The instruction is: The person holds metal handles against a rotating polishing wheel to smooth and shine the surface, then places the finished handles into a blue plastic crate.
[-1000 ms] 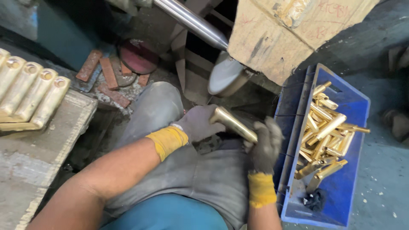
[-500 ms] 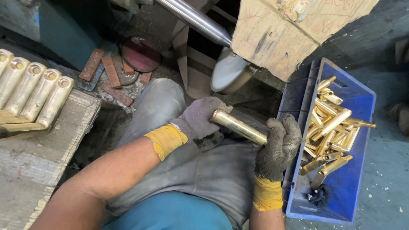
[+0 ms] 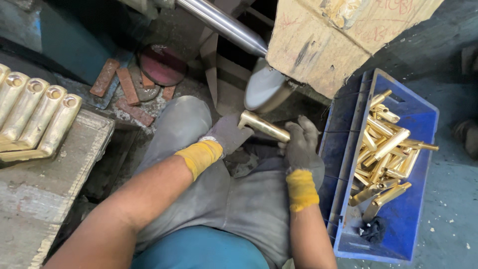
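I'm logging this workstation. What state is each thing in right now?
brass tube: held level between both hands
left hand: gloved, gripping one tube end
right hand: gloved, gripping the other end
blue crate: open, part filled with brass pieces
brass pieces on bench: lined side by side

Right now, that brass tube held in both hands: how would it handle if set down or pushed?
The brass tube looks rigid, solid metal, so probably heavy for its size. Its round, polished body would likely roll on a flat surface and may be slippery, though the gloved left hand and right hand should help grip.
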